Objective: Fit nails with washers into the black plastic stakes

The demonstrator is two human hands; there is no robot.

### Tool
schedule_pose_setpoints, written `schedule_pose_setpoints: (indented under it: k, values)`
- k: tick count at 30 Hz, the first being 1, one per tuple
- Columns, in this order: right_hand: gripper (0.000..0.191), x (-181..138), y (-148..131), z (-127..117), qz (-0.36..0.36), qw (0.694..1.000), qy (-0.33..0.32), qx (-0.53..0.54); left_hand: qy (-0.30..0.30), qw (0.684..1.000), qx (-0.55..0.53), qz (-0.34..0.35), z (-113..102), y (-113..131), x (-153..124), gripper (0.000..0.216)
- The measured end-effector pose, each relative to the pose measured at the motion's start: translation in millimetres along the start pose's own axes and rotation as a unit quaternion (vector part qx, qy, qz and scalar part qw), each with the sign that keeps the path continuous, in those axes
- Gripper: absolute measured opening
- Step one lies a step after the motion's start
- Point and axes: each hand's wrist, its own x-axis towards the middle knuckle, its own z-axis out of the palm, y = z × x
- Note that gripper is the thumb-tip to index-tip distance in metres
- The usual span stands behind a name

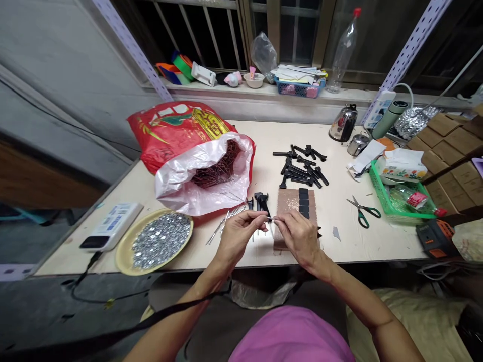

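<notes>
My left hand (pixel 237 239) and right hand (pixel 298 239) meet at 12 o'clock, fingers (pixel 261 216) clamped together on a small pin (pixel 270 219), too tiny to see clearly, above the brown mat (pixel 284 201). Tight fingertip pressure steadies it.

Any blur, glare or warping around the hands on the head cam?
Head view: light is even, with no harsh shadows; the left hand and right hand look sharp, but what they pinch is too small to read; the table edge bows from wide-angle warping; the silver pieces glint.
</notes>
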Motion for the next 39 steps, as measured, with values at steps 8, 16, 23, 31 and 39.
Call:
schedule_pose_setpoints:
  k: [8,16,23,31,39]
  values:
    - [0.025,-4,12,9,-0.006,0.999,0.022,-0.039,-0.029,0.997,-0.036,-0.070,5,-7,10,0.038]
    - [0.019,-14,18,10,0.050,0.998,-0.035,0.012,-0.025,0.998,0.000,-0.050,14,-11,7,0.037]
    - [0.023,-21,23,8,0.041,0.999,-0.020,0.003,-0.030,0.999,0.030,-0.031,18,-9,2,0.032]
    - [0.026,-25,25,5,0.045,0.998,-0.028,-0.018,-0.034,0.998,0.043,-0.024,23,-13,0,0.031]
    - [0.025,-30,29,4,0.034,0.998,-0.028,-0.036,-0.050,0.996,0.065,-0.028,24,-13,1,0.034]
